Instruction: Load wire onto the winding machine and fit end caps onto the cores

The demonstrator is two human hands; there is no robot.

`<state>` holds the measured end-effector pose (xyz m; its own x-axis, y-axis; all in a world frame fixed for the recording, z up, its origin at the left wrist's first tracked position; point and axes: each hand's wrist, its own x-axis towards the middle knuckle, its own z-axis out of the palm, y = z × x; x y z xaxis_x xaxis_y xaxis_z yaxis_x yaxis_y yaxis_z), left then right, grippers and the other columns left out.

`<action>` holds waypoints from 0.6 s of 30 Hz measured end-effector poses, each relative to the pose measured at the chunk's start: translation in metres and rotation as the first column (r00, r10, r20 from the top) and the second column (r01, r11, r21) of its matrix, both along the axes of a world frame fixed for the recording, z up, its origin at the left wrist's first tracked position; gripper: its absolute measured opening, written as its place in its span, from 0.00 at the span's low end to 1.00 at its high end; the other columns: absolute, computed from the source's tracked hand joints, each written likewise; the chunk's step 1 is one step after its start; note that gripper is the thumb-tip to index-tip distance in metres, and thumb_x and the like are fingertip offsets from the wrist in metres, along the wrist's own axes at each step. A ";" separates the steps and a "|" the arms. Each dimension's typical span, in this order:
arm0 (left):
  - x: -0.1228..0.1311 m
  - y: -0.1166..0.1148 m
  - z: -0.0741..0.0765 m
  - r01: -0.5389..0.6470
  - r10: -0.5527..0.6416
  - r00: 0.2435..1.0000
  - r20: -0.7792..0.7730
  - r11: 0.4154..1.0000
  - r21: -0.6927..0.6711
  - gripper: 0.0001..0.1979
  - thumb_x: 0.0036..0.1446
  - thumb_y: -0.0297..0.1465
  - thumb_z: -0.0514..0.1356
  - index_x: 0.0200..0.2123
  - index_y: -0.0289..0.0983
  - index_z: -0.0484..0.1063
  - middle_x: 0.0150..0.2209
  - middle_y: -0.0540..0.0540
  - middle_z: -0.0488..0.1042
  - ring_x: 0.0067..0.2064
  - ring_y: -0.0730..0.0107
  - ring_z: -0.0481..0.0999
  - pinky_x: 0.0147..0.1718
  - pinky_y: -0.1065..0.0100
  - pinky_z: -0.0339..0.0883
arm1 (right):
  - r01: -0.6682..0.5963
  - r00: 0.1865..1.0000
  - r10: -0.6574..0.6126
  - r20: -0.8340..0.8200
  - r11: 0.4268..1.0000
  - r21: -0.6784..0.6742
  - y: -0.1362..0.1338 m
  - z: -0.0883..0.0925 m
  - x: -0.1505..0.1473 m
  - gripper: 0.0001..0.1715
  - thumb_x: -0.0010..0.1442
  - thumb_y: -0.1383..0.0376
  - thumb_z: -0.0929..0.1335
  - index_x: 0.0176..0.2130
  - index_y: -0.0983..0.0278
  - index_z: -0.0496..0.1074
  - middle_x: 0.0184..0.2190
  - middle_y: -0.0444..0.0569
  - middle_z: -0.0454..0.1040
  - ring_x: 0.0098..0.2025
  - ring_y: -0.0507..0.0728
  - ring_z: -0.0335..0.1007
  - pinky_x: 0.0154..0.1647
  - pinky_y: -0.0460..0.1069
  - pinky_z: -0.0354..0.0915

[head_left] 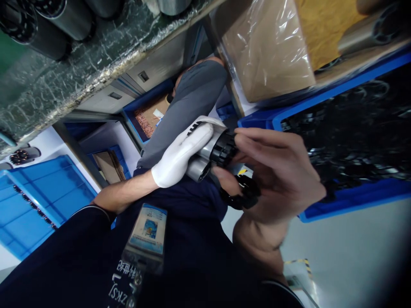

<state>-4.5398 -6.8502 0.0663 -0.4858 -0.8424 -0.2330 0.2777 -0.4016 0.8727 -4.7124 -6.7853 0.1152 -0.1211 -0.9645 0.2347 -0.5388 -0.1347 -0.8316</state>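
My left hand (181, 156), in a white glove, is closed around two short metal cylinders. The upper metal cylinder (210, 147) has a black toothed plastic ring (224, 149) on its right end. Below it, the lower metal cylinder (196, 168) shows an open end. My right hand (282, 167), bare, has its fingertips by that ring, with the thumb bent beneath. Another black toothed ring (245, 191) is held in the right hand, under the fingers and thumb. My right palm is partly hidden and slightly blurred.
A worktop wrapped in clear film (105, 55) crosses the upper left, with several metal cylinders (64, 19) on it. At right stands a blue bin (353, 201) of black parts, beneath a film-covered cardboard sheet (266, 51). A light blue crate (48, 192) is at left.
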 end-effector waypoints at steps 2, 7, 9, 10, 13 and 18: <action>0.000 0.001 0.002 0.010 -0.010 1.000 0.009 0.999 0.038 0.21 0.73 0.55 0.60 0.49 0.46 0.82 0.45 0.46 0.82 0.54 0.51 0.82 0.61 0.54 0.78 | 0.012 1.000 -0.012 -0.022 1.000 -0.001 -0.001 0.002 0.001 0.34 0.60 0.66 0.82 0.61 0.43 0.81 0.60 0.47 0.82 0.46 0.64 0.84 0.40 0.60 0.87; 0.003 0.002 0.004 0.041 -0.036 0.993 -0.114 0.998 0.041 0.18 0.78 0.47 0.57 0.53 0.45 0.82 0.50 0.47 0.82 0.52 0.58 0.80 0.58 0.59 0.76 | 0.011 0.999 -0.013 -0.043 0.998 -0.055 -0.003 0.002 0.003 0.28 0.60 0.65 0.83 0.57 0.46 0.84 0.58 0.46 0.83 0.49 0.66 0.85 0.43 0.61 0.87; 0.004 0.002 0.004 0.045 -0.039 0.992 -0.116 0.998 0.043 0.17 0.76 0.49 0.60 0.51 0.44 0.82 0.50 0.46 0.82 0.53 0.56 0.80 0.59 0.58 0.76 | 0.018 0.999 -0.021 -0.036 0.996 -0.086 -0.003 0.001 0.003 0.27 0.61 0.66 0.83 0.57 0.48 0.85 0.57 0.46 0.84 0.49 0.66 0.85 0.44 0.60 0.87; 0.004 0.001 0.003 0.047 -0.041 0.993 -0.107 0.998 0.053 0.18 0.74 0.50 0.62 0.49 0.43 0.82 0.50 0.45 0.82 0.54 0.55 0.81 0.61 0.57 0.76 | 0.021 0.999 -0.024 -0.032 0.995 -0.102 -0.003 0.000 0.003 0.28 0.60 0.66 0.83 0.58 0.48 0.85 0.56 0.45 0.85 0.49 0.66 0.85 0.44 0.60 0.87; 0.004 0.001 0.001 0.059 -0.052 0.995 -0.089 0.995 0.079 0.18 0.71 0.52 0.65 0.48 0.43 0.81 0.50 0.46 0.82 0.56 0.55 0.81 0.64 0.57 0.74 | 0.015 1.000 -0.018 -0.019 0.991 -0.131 -0.004 -0.003 0.002 0.30 0.58 0.67 0.84 0.57 0.46 0.85 0.53 0.43 0.86 0.47 0.64 0.85 0.41 0.60 0.85; 0.007 0.002 -0.003 0.126 -0.126 0.992 0.019 0.992 0.023 0.27 0.69 0.60 0.62 0.53 0.43 0.79 0.52 0.44 0.83 0.59 0.54 0.81 0.60 0.58 0.77 | 0.011 1.000 -0.008 0.020 0.988 -0.157 -0.001 -0.009 0.000 0.31 0.55 0.64 0.86 0.56 0.46 0.85 0.51 0.44 0.86 0.46 0.64 0.85 0.40 0.59 0.83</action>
<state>-4.5326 -6.8479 0.0631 -0.5828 -0.7695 -0.2611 0.2062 -0.4508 0.8685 -4.7122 -6.7866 0.1058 -0.1357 -0.9148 0.3805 -0.5247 -0.2595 -0.8108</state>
